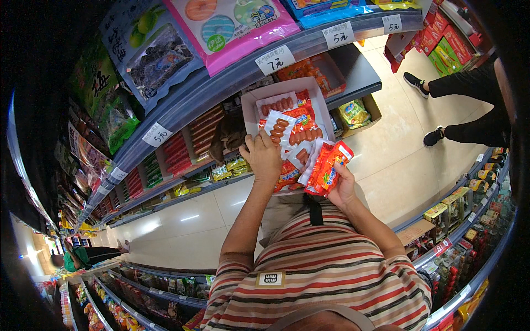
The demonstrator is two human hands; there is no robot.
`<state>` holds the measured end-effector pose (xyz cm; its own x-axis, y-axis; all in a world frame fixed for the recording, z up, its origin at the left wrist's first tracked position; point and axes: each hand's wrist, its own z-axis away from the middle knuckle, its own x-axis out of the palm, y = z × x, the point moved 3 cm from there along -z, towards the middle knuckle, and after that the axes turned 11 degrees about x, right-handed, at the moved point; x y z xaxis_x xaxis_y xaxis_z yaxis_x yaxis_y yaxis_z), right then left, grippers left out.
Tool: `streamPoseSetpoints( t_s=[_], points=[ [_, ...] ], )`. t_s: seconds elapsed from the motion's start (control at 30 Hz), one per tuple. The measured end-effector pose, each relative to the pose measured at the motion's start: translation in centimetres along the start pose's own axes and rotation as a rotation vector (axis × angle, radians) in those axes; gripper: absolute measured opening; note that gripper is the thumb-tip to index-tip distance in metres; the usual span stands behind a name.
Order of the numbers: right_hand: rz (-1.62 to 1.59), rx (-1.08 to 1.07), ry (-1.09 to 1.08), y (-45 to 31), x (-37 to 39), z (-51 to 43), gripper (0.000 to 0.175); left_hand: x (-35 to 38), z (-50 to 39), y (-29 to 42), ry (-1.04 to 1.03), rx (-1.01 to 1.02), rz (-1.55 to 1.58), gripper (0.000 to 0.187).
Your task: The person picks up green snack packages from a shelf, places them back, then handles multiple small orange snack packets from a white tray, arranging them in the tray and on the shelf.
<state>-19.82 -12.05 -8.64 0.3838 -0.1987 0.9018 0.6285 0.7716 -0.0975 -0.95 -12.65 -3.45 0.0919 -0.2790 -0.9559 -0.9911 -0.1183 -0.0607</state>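
Observation:
An open white cardboard box (252, 109) holds several flat packets of small sausages, some with red printed faces up and some with clear faces. My left hand (263, 159) is over the box's near left side. Its fingertips meet the edge of a clear-faced sausage packet (279, 129); whether they pinch it is hidden. At the box's near right corner, my right hand (343, 186) grips a small stack of red sausage packets (327, 167), thumb on top. Another sausage packet (301, 155) lies tilted between the two hands.
Above the box runs a shelf edge with price tags (274, 60) and bagged snacks (240, 29). Boxed snack sticks (178, 153) line the lower shelf at left. A person's legs (468, 87) stand at right; another person (76, 257) is far left. Stocked shelves (451, 219) are behind me.

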Motion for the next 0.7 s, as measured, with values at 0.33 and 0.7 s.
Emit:
streamPoseSetpoints(
  t_s=[0.33,0.7],
  points=[
    [0.064,-0.01,-0.004,-0.2,1.2,0.3,0.042,0.8,1.4,1.7,0.024,-0.019,0.473,0.034],
    [0.129,-0.023,0.096,-0.1,1.7,0.2,0.04,0.4,1.7,-0.6,0.203,-0.442,1.593,0.022]
  ],
)
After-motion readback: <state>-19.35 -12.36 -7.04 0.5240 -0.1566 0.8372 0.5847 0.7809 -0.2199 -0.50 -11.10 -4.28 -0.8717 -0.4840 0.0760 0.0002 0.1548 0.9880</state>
